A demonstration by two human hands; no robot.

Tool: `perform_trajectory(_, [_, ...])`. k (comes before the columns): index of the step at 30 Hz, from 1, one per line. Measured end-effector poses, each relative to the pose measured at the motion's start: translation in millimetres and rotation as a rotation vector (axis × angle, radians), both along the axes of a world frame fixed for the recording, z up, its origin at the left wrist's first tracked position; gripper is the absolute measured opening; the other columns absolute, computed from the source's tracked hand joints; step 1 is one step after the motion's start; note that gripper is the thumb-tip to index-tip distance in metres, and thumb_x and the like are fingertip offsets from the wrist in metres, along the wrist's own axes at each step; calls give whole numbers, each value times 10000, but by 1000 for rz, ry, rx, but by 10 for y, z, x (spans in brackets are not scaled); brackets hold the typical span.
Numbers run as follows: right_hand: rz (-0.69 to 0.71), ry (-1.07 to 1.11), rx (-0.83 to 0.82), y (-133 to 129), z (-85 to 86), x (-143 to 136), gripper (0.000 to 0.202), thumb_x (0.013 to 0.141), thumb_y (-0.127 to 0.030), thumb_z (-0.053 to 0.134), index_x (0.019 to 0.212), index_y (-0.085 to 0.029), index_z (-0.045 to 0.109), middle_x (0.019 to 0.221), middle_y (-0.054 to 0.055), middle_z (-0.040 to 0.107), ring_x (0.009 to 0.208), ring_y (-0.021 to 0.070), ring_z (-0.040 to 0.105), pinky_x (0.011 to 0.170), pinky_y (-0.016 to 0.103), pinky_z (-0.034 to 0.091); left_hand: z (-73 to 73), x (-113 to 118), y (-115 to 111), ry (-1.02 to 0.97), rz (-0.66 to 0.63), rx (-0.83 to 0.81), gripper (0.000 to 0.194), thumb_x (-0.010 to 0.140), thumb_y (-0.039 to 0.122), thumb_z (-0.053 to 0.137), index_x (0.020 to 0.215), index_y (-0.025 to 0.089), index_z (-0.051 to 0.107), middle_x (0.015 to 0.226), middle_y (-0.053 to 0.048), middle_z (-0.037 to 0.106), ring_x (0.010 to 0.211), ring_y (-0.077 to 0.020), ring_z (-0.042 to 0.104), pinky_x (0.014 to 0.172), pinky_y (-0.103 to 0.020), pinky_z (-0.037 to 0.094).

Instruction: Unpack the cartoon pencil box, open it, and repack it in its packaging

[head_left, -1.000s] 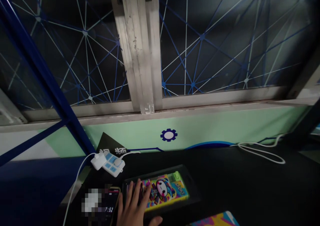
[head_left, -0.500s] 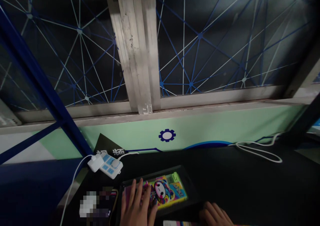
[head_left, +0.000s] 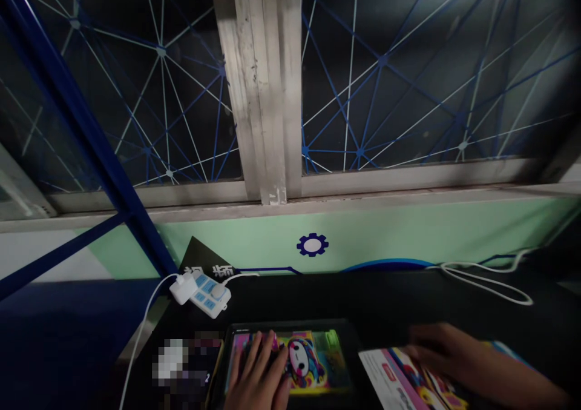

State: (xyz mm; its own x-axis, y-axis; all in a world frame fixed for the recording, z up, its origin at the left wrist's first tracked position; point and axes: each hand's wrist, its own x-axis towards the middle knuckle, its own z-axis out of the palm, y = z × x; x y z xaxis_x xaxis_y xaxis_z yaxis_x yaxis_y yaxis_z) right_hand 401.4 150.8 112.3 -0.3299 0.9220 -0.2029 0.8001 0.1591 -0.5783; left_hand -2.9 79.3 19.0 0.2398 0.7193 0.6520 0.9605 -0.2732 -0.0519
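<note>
My left hand [head_left: 259, 370] lies with fingers spread on the left part of a colourful package [head_left: 302, 361] printed with a cartoon bear face. The package sits in a dark tray [head_left: 351, 337] near the table's front edge. To the right, my right hand [head_left: 447, 355] is blurred, its fingers bent down at a colourful printed card or packet [head_left: 385, 376] with a white left edge; its fingertips are pressed together on it. Part of another blue-edged item [head_left: 508, 352] shows behind my right wrist.
A phone [head_left: 193, 367], partly pixelated, lies left of the tray. A white power strip [head_left: 210, 295] with plugs and cords sits behind it. A white cable [head_left: 488, 283] loops at the back right of the black table [head_left: 385, 307], below the windows.
My right hand has risen and moved right, and the printed card shows much more, now tilted. My left hand stays on the package, which is turned straighter. The view has shifted slightly.
</note>
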Motion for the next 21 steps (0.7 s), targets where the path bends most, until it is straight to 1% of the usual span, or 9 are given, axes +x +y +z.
perform_trajectory(2, [5,-50,-9,221,19,30,502,872,-666,558,700,-216,700,690,54,707,635,196,613,557,283,396,26,-11,-2,-16,-7,10,347,967,324,506,1266,399,664,1382,66,682,1253,-205,639,1121,-406,389])
perform_trajectory(4, [-1,-75,23,373,-62,20,495,858,-656,578,686,-210,708,682,53,711,634,197,615,563,283,390,63,-30,2,-15,-14,22,337,972,355,516,1272,403,660,1373,68,687,1236,-203,652,1078,-399,425])
perform_trajectory(6, [0,-101,42,452,-165,-10,488,866,-647,572,701,-214,726,698,47,729,654,200,636,570,276,391,114,-71,15,31,-35,43,339,970,398,537,1289,405,652,1362,69,693,1211,-198,670,1017,-383,465])
perform_trajectory(8, [2,-146,72,486,-219,-48,471,887,-620,552,725,-222,746,706,43,746,652,200,656,569,272,391,171,-130,33,127,-78,73,375,957,450,563,1324,411,631,1356,79,694,1177,-185,690,945,-356,499])
perform_trajectory(11, [21,-193,162,522,-164,-100,432,908,-565,541,737,-237,764,712,44,759,642,196,668,580,275,396,232,-203,56,245,-108,109,441,936,477,582,1371,405,600,1365,81,687,1158,-175,699,887,-337,522])
perform_trajectory(14, [49,-263,270,572,-40,-150,396,902,-513,571,664,-244,737,664,46,739,614,199,652,611,301,393,239,-212,56,279,-100,101,453,918,423,583,1370,390,607,1370,64,686,1165,-184,696,892,-346,526])
perform_trajectory(17, [54,-305,324,605,37,-207,348,891,-470,608,641,-253,717,649,41,733,622,218,664,701,346,407,207,-180,36,252,-69,66,465,884,342,592,1346,384,628,1373,49,685,1181,-207,687,936,-377,517])
perform_trajectory(21, [58,-334,367,583,40,-304,369,924,-485,585,662,-254,704,673,42,748,663,250,697,805,409,400,156,-134,3,195,-38,35,481,871,320,594,1345,393,631,1398,48,669,1214,-228,664,1015,-405,487])
